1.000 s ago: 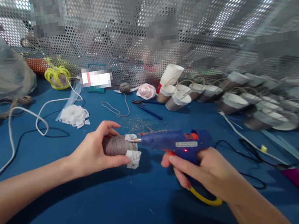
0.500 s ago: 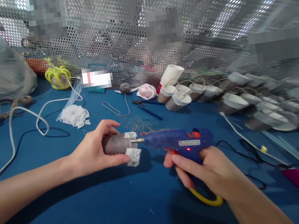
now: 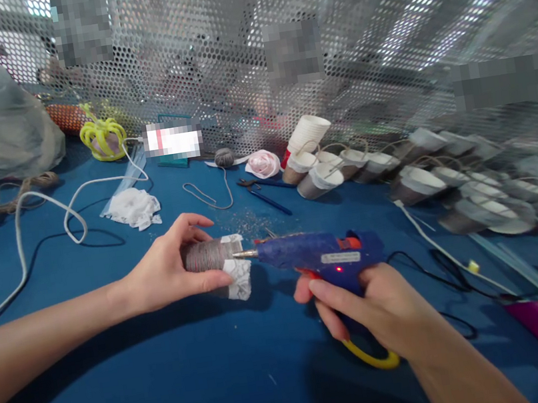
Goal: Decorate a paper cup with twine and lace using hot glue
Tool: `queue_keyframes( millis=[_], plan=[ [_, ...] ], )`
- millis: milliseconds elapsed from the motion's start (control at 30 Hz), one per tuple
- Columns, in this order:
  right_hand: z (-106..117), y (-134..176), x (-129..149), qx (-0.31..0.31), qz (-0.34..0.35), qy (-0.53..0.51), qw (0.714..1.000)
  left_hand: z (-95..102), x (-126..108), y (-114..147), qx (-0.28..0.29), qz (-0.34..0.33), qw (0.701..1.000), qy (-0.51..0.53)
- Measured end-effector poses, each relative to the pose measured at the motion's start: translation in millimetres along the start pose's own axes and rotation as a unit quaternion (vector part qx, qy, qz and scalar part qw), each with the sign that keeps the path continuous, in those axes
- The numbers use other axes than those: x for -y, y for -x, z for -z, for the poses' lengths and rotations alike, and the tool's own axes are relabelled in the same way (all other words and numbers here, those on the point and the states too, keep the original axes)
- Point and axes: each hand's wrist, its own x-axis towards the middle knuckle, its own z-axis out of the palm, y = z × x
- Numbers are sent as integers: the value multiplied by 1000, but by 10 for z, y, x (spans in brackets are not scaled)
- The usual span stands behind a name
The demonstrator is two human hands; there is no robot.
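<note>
The right hand [image 3: 370, 304] grips a blue glue gun [image 3: 301, 252], with a yellow loop [image 3: 373, 355] showing beneath that hand. Left of it, the left hand [image 3: 165, 271] is wrapped round a string-wound cup [image 3: 204, 257] turned on its side; the nozzle reaches its lace trim [image 3: 239, 281], though contact is unclear. On the desk [image 3: 214, 378] beyond the left hand lie a lace pile [image 3: 133, 209], pliers [image 3: 269, 202] and a pink flower [image 3: 263, 164]; beyond the right, more cups [image 3: 321, 181]. A mesh screen [image 3: 207, 56] stands farthest.

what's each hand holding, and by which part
The left hand holds a yarn-wrapped cylinder around its side; the right hand holds a blue glue gun by its handle.
</note>
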Motion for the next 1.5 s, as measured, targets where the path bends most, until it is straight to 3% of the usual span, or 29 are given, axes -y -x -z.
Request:
queue_keyframes(
  millis=[133,400,667,833,933,1067,1333,1500],
  plan=[
    [-12,-14,-2,-14,3,-15,1000,-11,0,9,7,-5,1000,-11],
    [23,-10,31,13,6,2,1000,6,10,-13,-4,0,1000,-20],
    [-26,1,47,-9,15,-9,1000,-16,-17,17,-25,-42,997,-67],
    [-16,-1,57,-9,31,-60,998,-3,-9,-1,-36,-50,993,-96],
    [82,-75,12,-64,36,-94,993,8,29,-46,-54,-22,994,-89],
    [289,-284,-91,-205,21,-61,977,12,64,-82,-67,6,995,-68],
    [494,-726,-436,-261,-87,106,956,23,33,-79,-80,-6,994,-79],
    [447,-811,-475,-296,-77,206,929,34,22,-82,-79,-1,996,-52]
  ],
)
